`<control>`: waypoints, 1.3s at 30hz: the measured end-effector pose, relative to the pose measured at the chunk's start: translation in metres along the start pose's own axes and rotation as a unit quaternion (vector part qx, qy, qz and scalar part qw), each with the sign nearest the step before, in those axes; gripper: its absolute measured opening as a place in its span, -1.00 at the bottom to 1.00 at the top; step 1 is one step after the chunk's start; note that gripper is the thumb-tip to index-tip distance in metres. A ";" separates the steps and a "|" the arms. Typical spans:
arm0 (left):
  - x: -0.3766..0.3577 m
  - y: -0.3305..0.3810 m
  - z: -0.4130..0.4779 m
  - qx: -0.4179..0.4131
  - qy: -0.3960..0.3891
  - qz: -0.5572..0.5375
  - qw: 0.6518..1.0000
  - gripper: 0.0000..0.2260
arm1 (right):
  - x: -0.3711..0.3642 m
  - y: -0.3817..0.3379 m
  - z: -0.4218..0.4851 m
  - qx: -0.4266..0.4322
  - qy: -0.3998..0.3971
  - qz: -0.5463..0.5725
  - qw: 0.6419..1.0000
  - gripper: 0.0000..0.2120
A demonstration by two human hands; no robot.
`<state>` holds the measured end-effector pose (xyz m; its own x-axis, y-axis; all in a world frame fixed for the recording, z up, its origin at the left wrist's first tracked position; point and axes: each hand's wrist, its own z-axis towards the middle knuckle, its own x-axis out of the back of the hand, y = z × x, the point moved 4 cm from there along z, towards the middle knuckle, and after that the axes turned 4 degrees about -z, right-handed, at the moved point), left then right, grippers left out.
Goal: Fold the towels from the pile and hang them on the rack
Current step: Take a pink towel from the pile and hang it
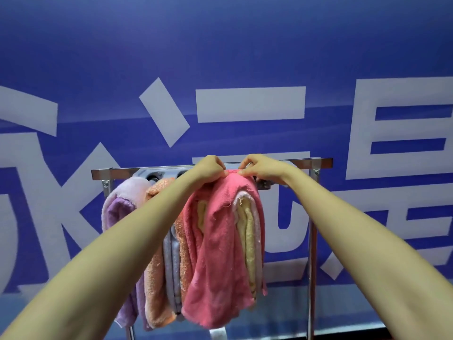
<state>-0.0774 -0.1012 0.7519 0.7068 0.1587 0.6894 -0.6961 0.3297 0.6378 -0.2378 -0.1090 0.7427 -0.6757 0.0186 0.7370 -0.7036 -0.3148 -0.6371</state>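
A pink towel (220, 244) hangs over the metal rack (308, 163), draped across the rail in the middle. My left hand (210, 166) and my right hand (259, 165) both pinch its top fold at the rail, fingers curled, close together. Left of it hang a lilac towel (122, 207), an orange towel (157, 266) and a grey one (171, 263). A pale yellow towel (248, 239) hangs just right of the pink one, partly under it. The pile of towels is out of view.
The rack's right upright (311, 266) runs down beside the towels, and a bracket (106, 186) holds the rail at the left. Behind stands a blue wall (220, 45) with large white characters.
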 end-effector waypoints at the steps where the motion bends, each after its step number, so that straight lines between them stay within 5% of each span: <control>1: -0.001 0.000 0.000 0.003 0.002 -0.006 1.000 -0.77 | -0.001 0.001 -0.001 -0.001 0.002 0.003 1.000 -0.74; 6: -0.001 -0.004 0.000 0.011 0.031 0.007 0.999 -0.80 | -0.002 -0.002 -0.008 0.051 0.096 0.024 0.994 -0.68; 10: 0.003 -0.013 0.000 0.008 0.085 -0.019 0.996 -0.73 | -0.007 -0.011 -0.042 0.153 0.159 0.066 0.973 -0.91; 13: 0.002 -0.013 -0.004 -0.011 0.084 -0.007 0.996 -0.88 | -0.023 -0.008 -0.072 0.205 0.131 0.002 0.970 -0.88; 16: 0.000 -0.011 -0.006 -0.020 0.075 0.012 0.997 -0.93 | -0.034 0.003 -0.082 0.246 0.126 -0.067 0.959 -0.66; 24: -0.002 -0.002 -0.037 -0.056 0.029 0.039 0.997 -0.68 | -0.039 -0.002 -0.074 0.325 0.220 -0.283 0.875 -0.73; 31: -0.045 -0.003 -0.125 -0.115 0.170 -0.103 0.973 -0.56 | -0.022 0.004 -0.065 0.250 0.176 -0.198 0.931 -0.77; 35: -0.097 -0.001 -0.156 -0.060 0.093 -0.176 0.978 -0.31 | -0.013 0.001 -0.065 0.232 0.153 -0.181 0.943 -0.76; 39: -0.121 -0.003 -0.142 -0.001 0.040 -0.316 0.948 -0.17 | -0.012 -0.003 -0.065 0.226 0.144 -0.192 0.944 -0.76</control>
<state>-0.1427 0.0111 0.6180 0.9899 -0.0008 0.1417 -0.1305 0.3839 0.9141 -0.2419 -0.0467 0.7212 -0.4670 0.4509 0.7606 -0.7875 -0.6033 -0.1259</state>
